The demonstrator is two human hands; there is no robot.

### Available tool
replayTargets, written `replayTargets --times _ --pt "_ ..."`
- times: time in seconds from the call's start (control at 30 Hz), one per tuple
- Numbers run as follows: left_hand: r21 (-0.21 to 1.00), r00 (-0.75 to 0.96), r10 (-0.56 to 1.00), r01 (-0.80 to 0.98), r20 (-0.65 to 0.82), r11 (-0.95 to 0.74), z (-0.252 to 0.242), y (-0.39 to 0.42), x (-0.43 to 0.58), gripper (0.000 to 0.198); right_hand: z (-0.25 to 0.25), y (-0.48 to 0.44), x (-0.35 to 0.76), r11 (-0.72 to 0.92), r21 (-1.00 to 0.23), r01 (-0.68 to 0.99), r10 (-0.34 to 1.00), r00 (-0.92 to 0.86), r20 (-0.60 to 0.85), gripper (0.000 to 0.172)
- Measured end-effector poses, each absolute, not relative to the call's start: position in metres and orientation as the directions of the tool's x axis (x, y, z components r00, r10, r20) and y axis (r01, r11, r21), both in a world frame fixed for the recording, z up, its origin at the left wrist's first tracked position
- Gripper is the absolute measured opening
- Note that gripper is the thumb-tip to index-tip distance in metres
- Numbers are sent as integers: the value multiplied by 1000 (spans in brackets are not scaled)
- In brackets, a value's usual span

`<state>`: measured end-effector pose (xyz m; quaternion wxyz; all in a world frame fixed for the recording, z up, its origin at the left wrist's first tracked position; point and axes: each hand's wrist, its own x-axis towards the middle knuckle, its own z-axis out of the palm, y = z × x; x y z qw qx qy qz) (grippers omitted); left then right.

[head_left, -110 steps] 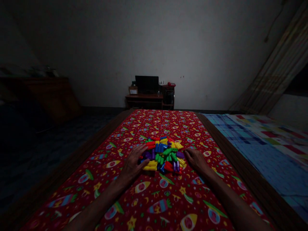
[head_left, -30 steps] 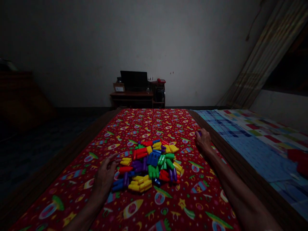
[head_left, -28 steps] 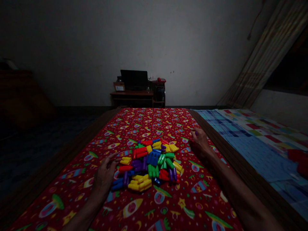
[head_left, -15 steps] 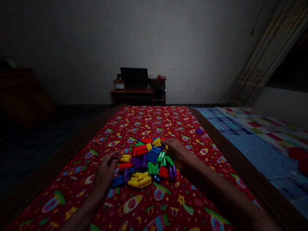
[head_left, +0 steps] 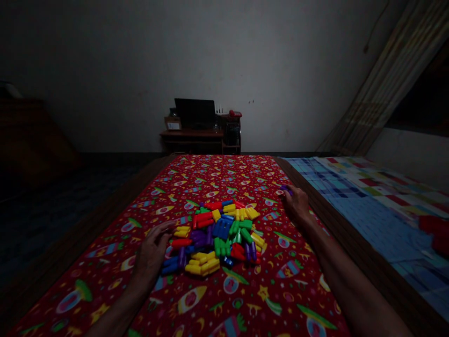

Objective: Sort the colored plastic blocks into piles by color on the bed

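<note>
Half a second ago the right hand (head_left: pixel 297 206) was over the far right part of the pile of plastic blocks (head_left: pixel 221 228), while a purple piece lay alone on the cloth. Now that hand is back out at the purple plastic (head_left: pixel 286 189), near the right edge of the red rocket-print cloth (head_left: pixel 157 318), and the yellow blocks (head_left: pixel 251 214) it had covered show again. The bit of purple seen beside them a second ago no longer shows there. The left hand (head_left: pixel 154 245) has kept its place, and the rest of the pile lies much as it did.

The right forearm reaches forward from the lower right, palm down, fingers curled inward against the purple plastic. The light is dim and the fingers hide part of it, so I cannot tell whether they pinch it or only touch it, nor whether it is one piece or two. The left hand rests low at the pile's left side, fingers loosely spread and pointing toward a yellow block (head_left: pixel 181 231), with a red block (head_left: pixel 181 243) just beside the thumb.
</note>
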<state>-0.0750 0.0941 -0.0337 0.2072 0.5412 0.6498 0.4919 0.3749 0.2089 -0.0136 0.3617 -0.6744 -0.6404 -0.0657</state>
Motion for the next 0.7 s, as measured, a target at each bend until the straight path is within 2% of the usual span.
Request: replayTargets --times 0.1,0.27,0.33,0.37,0.43,0.47,0.53,0.6,0.7 --pt "856 -327 905 513 271 -71 -33 94 -75 34 -24 211 391 15 -402 916 832 212 513 32" --pt "844 -329 901 532 281 -69 -30 93 -73 36 4 204 365 178 -469 865 793 156 589 32" --pt "840 -317 907 538 279 -70 -29 93 -73 36 27 193 340 326 -509 797 858 -23 513 29" --pt "840 -310 910 538 277 -72 -29 92 -73 37 38 185 326 408 -527 746 883 -174 437 28" --pt "841 -302 912 534 278 -80 -29 92 -73 37 56 165 299 541 -553 633 834 -489 257 30" --pt "842 -299 912 533 281 -84 -30 91 -73 36 63 154 286 585 -545 601 786 -586 198 31" --pt "844 -292 912 528 287 -96 -32 91 -74 36 70 131 267 657 -438 613 714 -693 100 30" --pt "843 -282 912 525 298 -113 -33 91 -75 36 70 109 255 701 -245 670 696 -718 25 28" --pt "825 -261 912 551 316 -128 -32 90 -74 36 64 83 246 691 14 722 722 -690 -43 45"
